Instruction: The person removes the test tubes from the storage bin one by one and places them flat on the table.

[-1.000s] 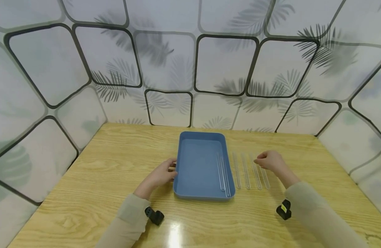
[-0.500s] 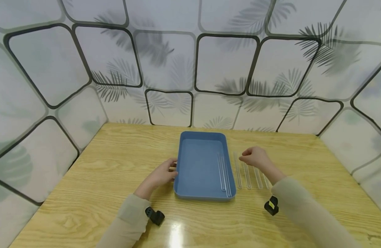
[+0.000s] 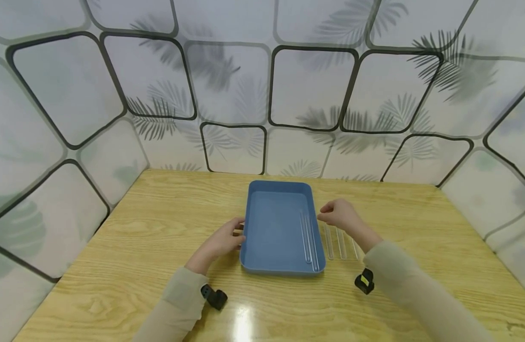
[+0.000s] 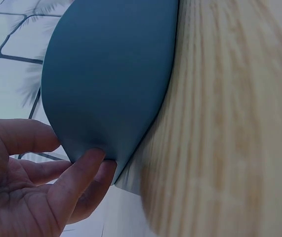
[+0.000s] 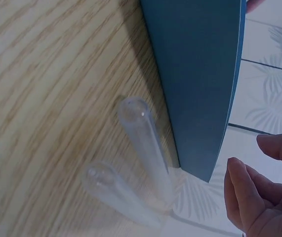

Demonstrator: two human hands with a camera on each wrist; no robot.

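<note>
From afar, I saw one table (image 3: 172, 204) carry one blue tray (image 3: 272, 228). The left hand (image 3: 221, 241) touched its side with loose fingers, maybe to stop it sliding. The right hand (image 3: 341, 217) hung half open near clear tubes (image 3: 340, 243), with nothing that I could see in it. They lay in a row, maybe for easy picking. I counted two inner tubes (image 3: 312, 251) in the tray, and at least three beside it.

Pale leaf-printed walls (image 3: 309, 90) rise behind and beside a wood-grained table (image 3: 168, 204).
</note>
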